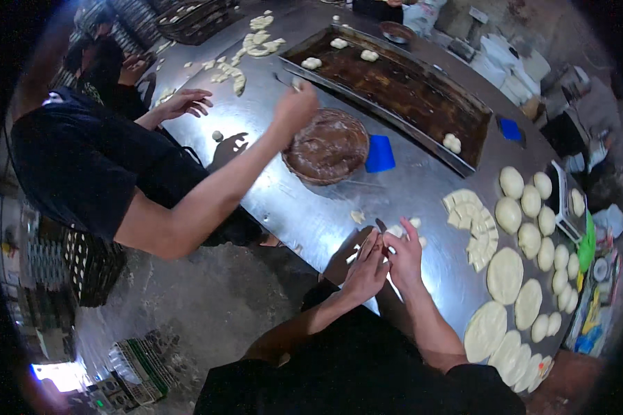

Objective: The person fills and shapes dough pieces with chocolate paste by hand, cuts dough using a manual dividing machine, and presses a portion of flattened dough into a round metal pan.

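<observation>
My left hand [365,270] and my right hand [405,259] meet over the steel table's near edge, fingers bent and close together around something mostly hidden. A small dark tool tip [381,225] and pale dough pieces [394,230] show at my fingertips. A loose dough scrap [358,216] lies just beyond them. To the right are cut dough wedges [481,235], flattened dough discs [504,275] and several dough balls [509,213]. Farther forward sit a brown round basket [325,152] and a blue scraper [379,153].
A co-worker's arm [201,200] reaches across from the left, hand raised with a thin tool above the basket. Another person [107,69] stands behind. A long baking tray [387,83] with dough spans the back; a scale [566,200] is at the right; stacked trays [93,266] stand low left.
</observation>
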The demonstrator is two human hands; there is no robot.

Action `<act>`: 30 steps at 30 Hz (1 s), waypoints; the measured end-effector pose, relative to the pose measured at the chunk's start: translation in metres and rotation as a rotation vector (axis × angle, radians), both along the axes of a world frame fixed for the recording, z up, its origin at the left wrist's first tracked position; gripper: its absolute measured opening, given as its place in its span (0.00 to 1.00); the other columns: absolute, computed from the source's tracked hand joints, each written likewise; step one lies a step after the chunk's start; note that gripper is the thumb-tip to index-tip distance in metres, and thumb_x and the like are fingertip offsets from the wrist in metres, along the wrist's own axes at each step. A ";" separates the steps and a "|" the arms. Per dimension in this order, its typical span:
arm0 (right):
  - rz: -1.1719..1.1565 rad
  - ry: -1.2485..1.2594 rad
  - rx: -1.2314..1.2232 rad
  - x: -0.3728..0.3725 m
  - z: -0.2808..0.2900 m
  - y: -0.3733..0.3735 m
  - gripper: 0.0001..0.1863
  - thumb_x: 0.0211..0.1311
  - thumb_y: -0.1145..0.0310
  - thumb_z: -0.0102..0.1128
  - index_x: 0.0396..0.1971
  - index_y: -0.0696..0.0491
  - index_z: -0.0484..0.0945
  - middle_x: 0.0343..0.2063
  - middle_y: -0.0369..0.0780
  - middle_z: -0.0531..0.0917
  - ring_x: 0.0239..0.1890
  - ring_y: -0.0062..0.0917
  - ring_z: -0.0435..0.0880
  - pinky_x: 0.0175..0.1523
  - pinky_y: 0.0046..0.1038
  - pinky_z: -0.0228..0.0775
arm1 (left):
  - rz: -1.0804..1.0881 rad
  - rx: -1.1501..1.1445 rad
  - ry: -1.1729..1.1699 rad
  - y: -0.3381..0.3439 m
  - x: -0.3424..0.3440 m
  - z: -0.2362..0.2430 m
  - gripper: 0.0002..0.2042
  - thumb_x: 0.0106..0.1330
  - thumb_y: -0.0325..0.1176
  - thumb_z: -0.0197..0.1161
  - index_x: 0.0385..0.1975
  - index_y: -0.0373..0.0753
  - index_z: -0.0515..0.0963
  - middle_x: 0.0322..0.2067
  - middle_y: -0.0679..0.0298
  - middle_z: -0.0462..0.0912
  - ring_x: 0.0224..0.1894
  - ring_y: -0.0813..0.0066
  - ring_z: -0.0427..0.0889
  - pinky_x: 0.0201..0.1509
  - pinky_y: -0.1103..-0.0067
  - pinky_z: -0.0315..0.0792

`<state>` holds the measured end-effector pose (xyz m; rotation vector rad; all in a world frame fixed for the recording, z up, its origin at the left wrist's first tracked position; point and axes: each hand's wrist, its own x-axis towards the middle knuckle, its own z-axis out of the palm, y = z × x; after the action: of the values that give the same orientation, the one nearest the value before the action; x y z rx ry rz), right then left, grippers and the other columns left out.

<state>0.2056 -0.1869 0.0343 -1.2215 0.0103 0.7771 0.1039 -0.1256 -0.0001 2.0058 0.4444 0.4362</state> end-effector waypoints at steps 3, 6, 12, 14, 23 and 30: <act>0.275 -0.781 -0.331 0.049 -0.005 0.068 0.26 0.61 0.76 0.52 0.60 0.54 0.62 0.36 0.44 0.79 0.40 0.29 0.79 0.44 0.29 0.72 | 0.111 0.005 -0.012 0.045 -0.017 0.034 0.26 0.64 0.32 0.59 0.63 0.39 0.64 0.65 0.52 0.59 0.64 0.53 0.65 0.64 0.69 0.63; 0.369 -1.475 -0.438 0.093 -0.008 0.141 0.21 0.57 0.79 0.51 0.53 0.56 0.69 0.37 0.47 0.79 0.38 0.35 0.80 0.45 0.35 0.72 | 0.239 -0.202 -0.001 0.089 -0.046 0.018 0.16 0.64 0.30 0.59 0.52 0.37 0.75 0.57 0.54 0.72 0.58 0.58 0.73 0.60 0.71 0.68; 1.244 -2.114 -0.439 0.152 -0.034 0.202 0.16 0.56 0.71 0.52 0.46 0.53 0.72 0.27 0.46 0.81 0.36 0.42 0.80 0.41 0.39 0.72 | 0.341 -0.293 0.141 0.144 -0.098 -0.004 0.14 0.65 0.29 0.59 0.49 0.35 0.76 0.47 0.54 0.79 0.48 0.65 0.80 0.50 0.77 0.74; 1.386 -1.879 -0.536 0.149 -0.016 0.222 0.16 0.57 0.71 0.52 0.46 0.52 0.72 0.27 0.47 0.81 0.35 0.42 0.81 0.40 0.40 0.72 | 0.411 -0.276 0.141 0.148 -0.122 -0.016 0.13 0.66 0.29 0.58 0.49 0.35 0.76 0.46 0.54 0.80 0.46 0.69 0.81 0.47 0.78 0.75; 1.444 -1.597 -0.659 0.133 -0.002 0.217 0.13 0.60 0.70 0.52 0.46 0.53 0.72 0.27 0.54 0.81 0.36 0.46 0.82 0.35 0.44 0.72 | 0.308 -0.639 -0.003 0.127 -0.086 -0.029 0.13 0.69 0.31 0.55 0.50 0.34 0.76 0.44 0.61 0.80 0.48 0.75 0.78 0.49 0.80 0.73; 0.835 0.142 -0.036 0.104 0.022 0.138 0.22 0.55 0.83 0.46 0.52 0.59 0.71 0.37 0.40 0.80 0.37 0.24 0.83 0.37 0.29 0.80 | 0.397 -1.293 -0.324 0.098 0.020 0.008 0.17 0.72 0.35 0.49 0.56 0.33 0.68 0.51 0.57 0.74 0.51 0.64 0.77 0.52 0.69 0.76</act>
<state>0.3098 -0.0491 0.0560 -1.1942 -0.3917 1.5908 0.1234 -0.0274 0.0084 0.5836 0.6809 0.5098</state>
